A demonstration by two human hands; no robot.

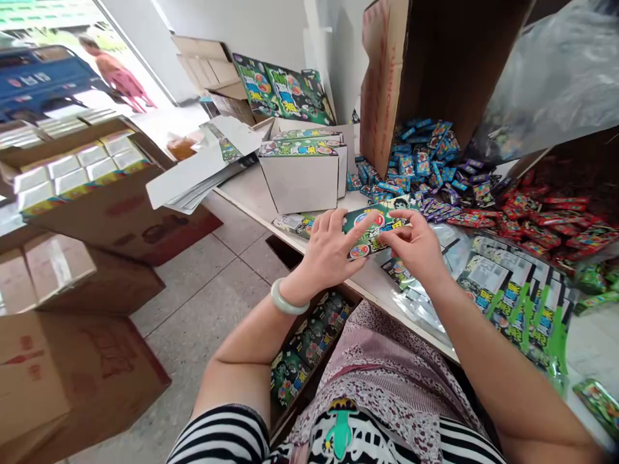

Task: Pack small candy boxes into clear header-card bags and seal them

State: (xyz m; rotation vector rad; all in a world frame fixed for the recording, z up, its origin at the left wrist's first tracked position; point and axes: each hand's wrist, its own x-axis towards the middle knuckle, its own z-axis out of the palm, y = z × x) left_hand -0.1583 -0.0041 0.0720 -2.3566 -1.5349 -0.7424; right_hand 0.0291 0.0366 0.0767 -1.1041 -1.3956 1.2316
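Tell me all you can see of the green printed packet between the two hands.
The green printed packet looks glossy, with dark areas, blue and yellow lettering, colourful round pictures and a cartoon face at its far right end. It sits printed side up, slanting at the near edge of the white table. The left hand holds its left part; fingers of the right hand touch its right part. Whether it is open or filled cannot be told.

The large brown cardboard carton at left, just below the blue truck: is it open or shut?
Open: rows of small pale-topped boxes show uncovered at the top of the carton. How many lie beneath cannot be told.
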